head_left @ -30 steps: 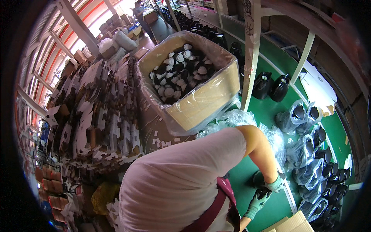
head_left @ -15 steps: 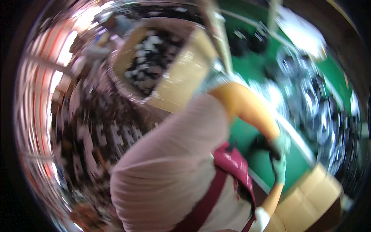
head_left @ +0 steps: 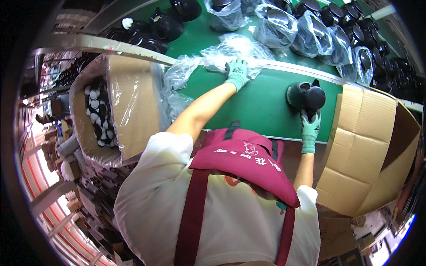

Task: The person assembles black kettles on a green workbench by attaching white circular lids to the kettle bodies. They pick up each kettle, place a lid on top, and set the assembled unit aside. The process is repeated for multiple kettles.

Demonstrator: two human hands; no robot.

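Observation:
A black kettle (head_left: 306,95) stands on the green work surface (head_left: 262,103), right of the middle. My right hand (head_left: 309,127), in a green glove, is closed around the kettle's near side, at its handle. Farther left my left hand (head_left: 238,72), gloved alike, lies with fingers stretched out on a heap of crumpled clear plastic bags (head_left: 244,46). More loose clear plastic (head_left: 179,75) spills over the surface's left end.
Several bagged black kettles (head_left: 313,33) stand beyond a pale rail (head_left: 306,70); unbagged ones (head_left: 166,24) stand at far left. A carton (head_left: 133,97) with black and white parts is at left. An open carton (head_left: 355,146) adjoins the surface at right.
The view has swung and steadied from a blur. My left hand has gone from beside the right hand over to the plastic bags. My right hand remains with the dark kettle.

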